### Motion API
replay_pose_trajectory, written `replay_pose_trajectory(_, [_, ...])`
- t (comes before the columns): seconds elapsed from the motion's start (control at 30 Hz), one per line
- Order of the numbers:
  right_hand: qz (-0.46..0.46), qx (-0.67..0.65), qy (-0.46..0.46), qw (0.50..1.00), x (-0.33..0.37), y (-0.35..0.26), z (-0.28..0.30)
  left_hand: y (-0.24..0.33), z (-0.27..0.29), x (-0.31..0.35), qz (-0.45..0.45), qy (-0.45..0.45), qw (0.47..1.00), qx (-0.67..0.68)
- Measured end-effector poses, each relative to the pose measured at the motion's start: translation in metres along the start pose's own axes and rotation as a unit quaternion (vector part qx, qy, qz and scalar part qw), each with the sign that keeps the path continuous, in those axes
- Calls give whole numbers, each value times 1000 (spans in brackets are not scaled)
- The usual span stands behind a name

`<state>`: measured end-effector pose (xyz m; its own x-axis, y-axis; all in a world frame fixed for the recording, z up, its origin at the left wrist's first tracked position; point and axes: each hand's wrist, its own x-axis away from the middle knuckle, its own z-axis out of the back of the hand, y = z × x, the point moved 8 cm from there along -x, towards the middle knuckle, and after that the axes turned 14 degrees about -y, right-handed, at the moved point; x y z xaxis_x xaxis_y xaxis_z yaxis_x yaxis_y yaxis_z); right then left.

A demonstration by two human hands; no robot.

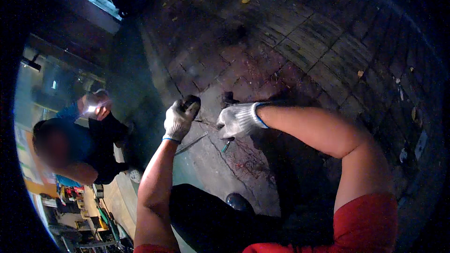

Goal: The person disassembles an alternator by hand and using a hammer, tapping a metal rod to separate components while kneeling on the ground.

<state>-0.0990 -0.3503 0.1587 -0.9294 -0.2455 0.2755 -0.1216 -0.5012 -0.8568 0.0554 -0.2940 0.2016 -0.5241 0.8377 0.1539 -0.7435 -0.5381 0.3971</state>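
Observation:
Both my hands wear white knit gloves with blue cuffs, low over the cracked pavement. My left hand (179, 121) is closed, its fingers curled by a dark patch that may be the glove's coating or a held thing. Just to its right, my right hand (239, 121) is closed too, knuckles toward the left; what it grips is hidden. Directly below the right hand a small green-handled tool (227, 145) shows; whether the hand holds it I cannot tell. A thin straight strip (191, 143) lies on the ground below my left hand. Reddish scraps (251, 164) are scattered nearby.
At the left a person (77, 145) crouches, holding a bright light (92, 108). Behind them stand shelves (84, 211) with tools and goods. My dark shoe (239, 202) is below my hands. Paving slabs with fallen leaves (245, 1) stretch away in the dark.

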Motion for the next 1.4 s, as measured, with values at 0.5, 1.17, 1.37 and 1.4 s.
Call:
replay_pose_trajectory(0.5, [124,-115,30,985,33,21,19,-45,-43,-27,-76,-190,967,150])
replay_pose_trajectory(1.17, [144,199,180,953,50,-31,2,-19,-20,-7,-169,-28,985,-17])
replay_pose_trajectory(1.37, [-126,291,198,927,74,77,30,-60,19,-16,-93,53,993,-50])
replay_pose_trajectory(1.4, [-58,312,206,926,59,67,17,-37,10,-10,-145,72,984,-73])
